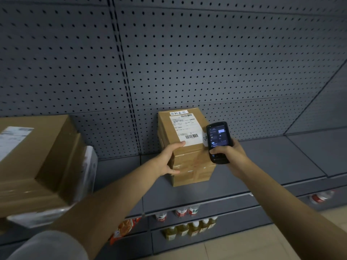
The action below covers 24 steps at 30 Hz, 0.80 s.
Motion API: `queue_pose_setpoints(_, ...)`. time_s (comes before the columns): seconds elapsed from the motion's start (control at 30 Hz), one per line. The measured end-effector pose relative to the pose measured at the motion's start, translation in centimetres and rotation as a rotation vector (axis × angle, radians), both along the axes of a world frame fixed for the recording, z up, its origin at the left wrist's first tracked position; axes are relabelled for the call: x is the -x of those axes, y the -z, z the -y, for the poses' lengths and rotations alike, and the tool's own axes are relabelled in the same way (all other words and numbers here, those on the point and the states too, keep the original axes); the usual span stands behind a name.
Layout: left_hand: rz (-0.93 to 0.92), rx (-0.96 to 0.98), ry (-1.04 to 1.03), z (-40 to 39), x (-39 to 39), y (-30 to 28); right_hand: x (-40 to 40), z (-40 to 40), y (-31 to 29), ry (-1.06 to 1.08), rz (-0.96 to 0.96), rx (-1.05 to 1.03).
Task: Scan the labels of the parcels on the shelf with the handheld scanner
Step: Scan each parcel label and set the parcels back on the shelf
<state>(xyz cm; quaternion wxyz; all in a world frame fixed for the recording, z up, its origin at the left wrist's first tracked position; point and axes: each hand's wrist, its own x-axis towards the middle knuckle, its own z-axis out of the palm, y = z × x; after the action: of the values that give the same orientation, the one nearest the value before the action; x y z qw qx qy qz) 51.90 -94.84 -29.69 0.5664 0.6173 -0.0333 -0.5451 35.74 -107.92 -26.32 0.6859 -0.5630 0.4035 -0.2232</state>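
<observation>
A brown cardboard parcel (189, 162) stands on the grey shelf (272, 162), its top tilted towards me. A white shipping label (185, 126) with barcodes covers that top face. My left hand (169, 160) grips the parcel's left front corner, thumb on the label's lower edge. My right hand (231, 152) holds a black handheld scanner (218, 141) upright beside the parcel's right edge, its lit screen facing me and its top end level with the label.
A large cardboard box (37, 162) lies on a white wrapped parcel (88, 173) at the left. Grey pegboard (187, 62) backs the shelf. Lower shelves hold bottles (189, 228) and an orange snack bag (124, 229).
</observation>
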Motion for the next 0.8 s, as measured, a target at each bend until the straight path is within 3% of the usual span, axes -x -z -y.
queue_pose_setpoints(0.8,-0.043,-0.032,0.025,1.4,-1.1,0.8,0.2,0.0,0.1,0.032,0.057,-0.008)
